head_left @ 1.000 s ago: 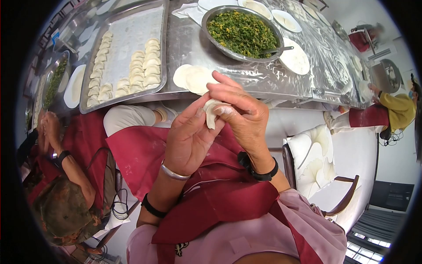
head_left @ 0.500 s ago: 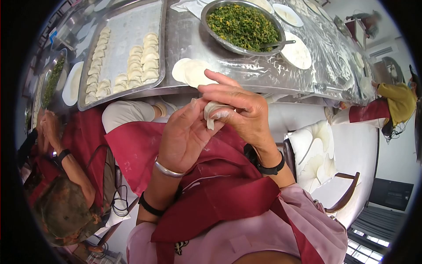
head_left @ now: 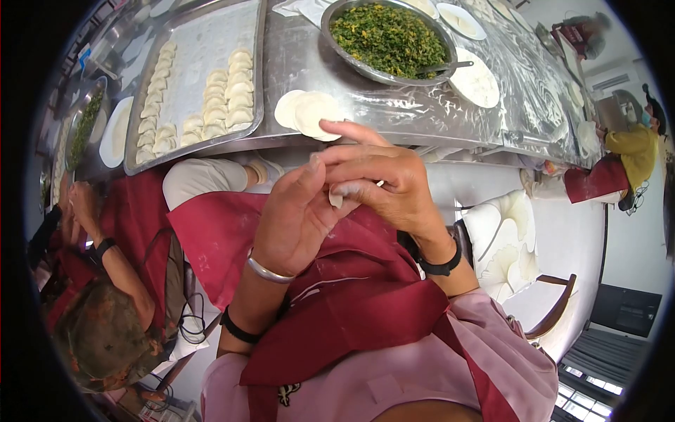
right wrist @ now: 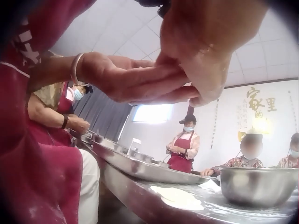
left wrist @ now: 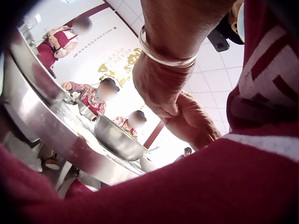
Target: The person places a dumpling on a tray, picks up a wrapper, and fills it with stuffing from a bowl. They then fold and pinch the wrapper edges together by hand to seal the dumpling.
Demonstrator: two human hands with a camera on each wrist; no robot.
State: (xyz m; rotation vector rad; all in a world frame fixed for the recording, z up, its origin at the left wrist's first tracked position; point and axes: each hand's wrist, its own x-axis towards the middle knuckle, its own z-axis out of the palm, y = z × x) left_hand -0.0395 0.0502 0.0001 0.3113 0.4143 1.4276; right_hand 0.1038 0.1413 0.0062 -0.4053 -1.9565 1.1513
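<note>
In the head view a pale dumpling (head_left: 336, 200) is held between both hands above the apron, mostly covered by fingers. My right hand (head_left: 395, 184) pinches it with a floury thumb and curled fingers from above, the forefinger pointing out. My left hand (head_left: 288, 221) cups it from the other side, thumb raised; its fingers are partly hidden behind the right hand. Just beyond the fingertips, round dough wrappers (head_left: 318, 116) lie overlapping at the table edge. The right wrist view shows the left fingers (right wrist: 149, 84) running under the right hand (right wrist: 201, 56).
A metal tray (head_left: 200, 63) with rows of folded dumplings (head_left: 239, 88) stands at the left. Behind the wrappers is a steel bowl (head_left: 327, 39) of chopped green filling (head_left: 390, 42) with a spoon (head_left: 453, 67), beside a floury plate (head_left: 474, 79). A person (head_left: 119, 302) sits close at left; a chair (head_left: 503, 239) stands right.
The fingers have closed further over the dumpling, so less of it shows. The right wrist has swung slightly outward and down, while the left hand shifted a little left, then held nearly still.
</note>
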